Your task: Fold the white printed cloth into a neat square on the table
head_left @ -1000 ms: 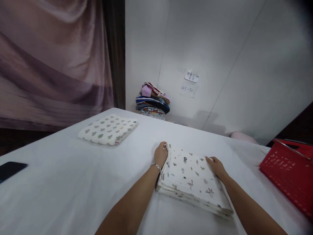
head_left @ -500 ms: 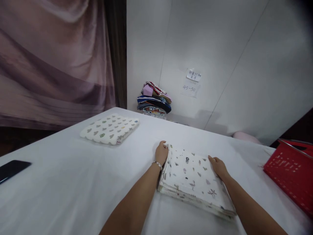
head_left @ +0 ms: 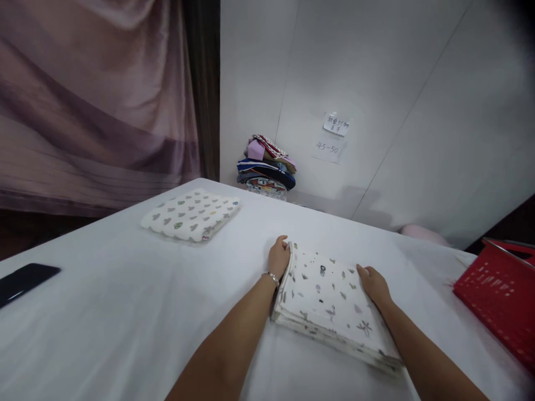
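Note:
A folded white blanket (head_left: 330,301) with small printed plants and animals lies in several layers on the white-covered table (head_left: 125,312). Along its left edge, near the far corner, my left hand (head_left: 278,257) presses with bent fingers; a bracelet circles that wrist. My right hand (head_left: 374,284) grips the opposite edge, thumb lying toward the top and the other fingers mostly hidden at the side. Both forearms flank the blanket. Farther back on the left rests another folded white blanket (head_left: 192,214) with grey cloud-like shapes, apart from both hands.
A black phone (head_left: 27,281) lies at the left. The red plastic basket (head_left: 497,295) stands at the right edge. Behind the table rises a pile of folded fabrics (head_left: 267,167) against the wall, with paper notes (head_left: 328,149) near it. A pinkish curtain (head_left: 96,100) hangs at left.
My left hand has shifted slightly upward along the blanket's left edge, its finger lifting a little. The right hand keeps its hold. The whole view has moved slightly.

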Demonstrator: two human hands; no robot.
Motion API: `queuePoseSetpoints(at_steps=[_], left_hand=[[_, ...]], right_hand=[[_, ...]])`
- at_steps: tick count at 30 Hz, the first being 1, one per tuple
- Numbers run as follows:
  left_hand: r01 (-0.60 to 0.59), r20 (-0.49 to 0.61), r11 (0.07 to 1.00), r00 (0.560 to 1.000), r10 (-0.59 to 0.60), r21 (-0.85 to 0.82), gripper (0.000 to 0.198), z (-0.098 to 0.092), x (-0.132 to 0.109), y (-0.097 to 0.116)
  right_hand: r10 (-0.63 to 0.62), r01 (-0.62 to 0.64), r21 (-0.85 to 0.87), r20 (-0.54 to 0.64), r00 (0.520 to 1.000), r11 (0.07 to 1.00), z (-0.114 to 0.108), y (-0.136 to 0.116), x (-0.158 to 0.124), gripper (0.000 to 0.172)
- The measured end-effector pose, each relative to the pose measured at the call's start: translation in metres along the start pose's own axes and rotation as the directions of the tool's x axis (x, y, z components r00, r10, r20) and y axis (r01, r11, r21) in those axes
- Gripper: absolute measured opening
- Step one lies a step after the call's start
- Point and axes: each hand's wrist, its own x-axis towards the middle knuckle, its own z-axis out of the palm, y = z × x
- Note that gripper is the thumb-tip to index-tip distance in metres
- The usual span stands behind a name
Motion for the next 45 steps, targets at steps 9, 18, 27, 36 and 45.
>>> queuePoseSetpoints(at_steps=[9,18,27,36,45], left_hand=[[0.055,0.094,0.998,0.994,-0.058,0.040,0.031,-0.008,0.003,-0.001],[0.121,0.120,0.993,0.985,-0.122,0.009,0.032,-0.015,0.003,0.000],[0.135,0.159,0.991,0.978,-0.132,-0.008,0.034,-0.017,0.001,0.000],[0.148,0.143,0.989,0.980,-0.142,-0.028,0.032,-0.011,0.009,-0.008],[0.180,0.171,0.981,0.971,-0.165,-0.077,0.033,-0.009,0.009,-0.013]], right_hand=[[-0.208,0.185,-0.197,-0.103,0.973,0.963,-0.008,-0.020,-0.024,0.051],[-0.559,0.589,-0.168,0.194,0.806,0.790,0.018,-0.050,-0.069,0.053],[-0.635,0.655,-0.054,0.197,0.746,0.753,0.009,-0.111,-0.077,0.058],[-0.665,0.691,-0.016,0.256,0.701,0.723,0.045,-0.167,-0.075,0.056],[-0.674,0.705,-0.048,0.253,0.694,0.708,0.051,-0.160,-0.080,0.054]])
